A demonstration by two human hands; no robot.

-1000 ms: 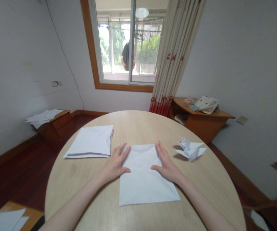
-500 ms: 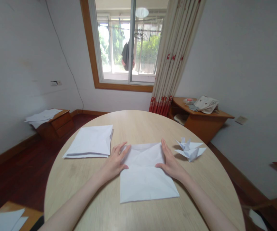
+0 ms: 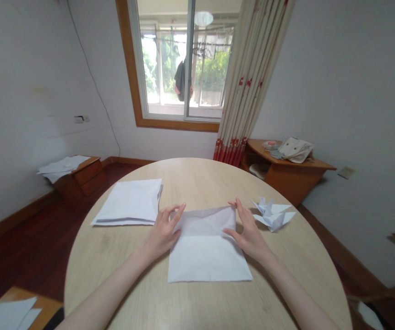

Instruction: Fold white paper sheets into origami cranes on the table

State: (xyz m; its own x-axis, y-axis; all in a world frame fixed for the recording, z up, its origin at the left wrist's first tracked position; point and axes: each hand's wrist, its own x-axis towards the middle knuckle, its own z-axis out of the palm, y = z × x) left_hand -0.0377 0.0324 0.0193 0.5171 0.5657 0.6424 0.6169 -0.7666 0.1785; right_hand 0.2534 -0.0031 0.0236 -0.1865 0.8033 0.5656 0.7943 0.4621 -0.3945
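A white sheet of paper (image 3: 207, 252) lies on the round wooden table (image 3: 197, 178) in front of me. Its far half is lifted off the table and tilts toward me. My left hand (image 3: 165, 229) pinches the far left corner of that raised flap. My right hand (image 3: 249, 229) holds the far right corner, fingers curled at the edge. A stack of white paper (image 3: 130, 206) lies to the left of my left hand. A folded white paper crane (image 3: 271, 213) sits just right of my right hand.
A low wooden cabinet (image 3: 80, 176) with papers stands at the left wall. A wooden corner desk (image 3: 287, 169) with a bag is at the right, beside a curtain (image 3: 249, 78) and a window (image 3: 180, 64). More paper (image 3: 5, 314) lies at the bottom left.
Both hands slid from lying flat on the sheet to its far corners and lifted the far edge, so the far half now rises toward me.
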